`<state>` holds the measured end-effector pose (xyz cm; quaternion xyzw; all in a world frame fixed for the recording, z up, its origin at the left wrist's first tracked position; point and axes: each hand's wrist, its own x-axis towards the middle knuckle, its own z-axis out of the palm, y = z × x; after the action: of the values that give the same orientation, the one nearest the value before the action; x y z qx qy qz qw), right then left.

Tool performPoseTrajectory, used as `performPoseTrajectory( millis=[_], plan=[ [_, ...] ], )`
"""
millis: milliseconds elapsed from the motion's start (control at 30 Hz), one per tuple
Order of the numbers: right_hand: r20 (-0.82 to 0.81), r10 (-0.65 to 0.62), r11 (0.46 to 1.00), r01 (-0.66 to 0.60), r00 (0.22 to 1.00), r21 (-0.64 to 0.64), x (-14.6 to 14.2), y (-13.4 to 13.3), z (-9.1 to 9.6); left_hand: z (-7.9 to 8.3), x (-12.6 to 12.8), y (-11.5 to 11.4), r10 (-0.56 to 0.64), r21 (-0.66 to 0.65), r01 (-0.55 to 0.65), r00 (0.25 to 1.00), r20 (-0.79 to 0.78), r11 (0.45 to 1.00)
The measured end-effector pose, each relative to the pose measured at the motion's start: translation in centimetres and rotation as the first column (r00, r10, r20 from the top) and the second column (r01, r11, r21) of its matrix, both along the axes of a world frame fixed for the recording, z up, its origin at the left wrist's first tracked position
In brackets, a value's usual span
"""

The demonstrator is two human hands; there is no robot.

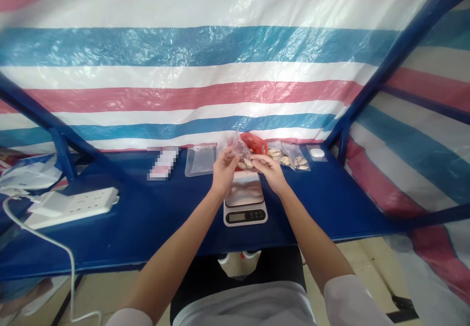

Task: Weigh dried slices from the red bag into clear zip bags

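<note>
A clear plastic bag (pixel 240 146) with several tan, flat pieces in its lower part is between my two hands, just past the far edge of a white kitchen scale (pixel 245 217). My left hand (pixel 224 170) pinches the bag's left side with thumb and fingers. On the other side, my right hand (pixel 270 171) has its fingers closed at the bag's right edge, by the tan pieces. Behind the bag lies an open red plastic bag (pixel 257 142), its contents mostly hidden. Nothing rests on the scale's plate, and its display is unreadable.
Filled clear bags (pixel 298 159) of tan pieces lie right of the red bag, near a round white object (pixel 317 153). Flat clear bags (pixel 200 160) lie left. A white power strip (pixel 79 204) with a cable sits at far left. Striped sheeting (pixel 205 76) backs the blue table (pixel 147 218).
</note>
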<state>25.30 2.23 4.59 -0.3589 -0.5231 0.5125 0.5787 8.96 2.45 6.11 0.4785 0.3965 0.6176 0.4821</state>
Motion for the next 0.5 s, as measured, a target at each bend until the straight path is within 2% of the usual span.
performPoseTrajectory(
  millis=[133,267,400,500],
  plan=[
    [0.040,0.085,0.996,-0.086,0.996,0.028,0.0,0.1,0.5,0.3,-1.6,-0.3,0.004,0.098,0.012,0.987,-0.163,0.995],
    [0.021,0.082,0.997,-0.082,0.996,-0.014,-0.8,0.4,1.6,0.3,-4.1,-0.3,0.059,0.199,0.025,0.912,-0.406,0.980],
    [0.015,0.100,0.990,-0.099,0.995,-0.098,-2.4,1.2,2.7,0.6,-7.1,0.0,0.115,0.315,0.132,0.746,-0.656,0.940],
    [0.111,0.081,0.994,-0.072,0.990,-0.081,-3.4,2.0,3.0,1.2,-8.6,0.3,0.086,0.308,0.274,0.605,-0.792,0.911]
  ],
)
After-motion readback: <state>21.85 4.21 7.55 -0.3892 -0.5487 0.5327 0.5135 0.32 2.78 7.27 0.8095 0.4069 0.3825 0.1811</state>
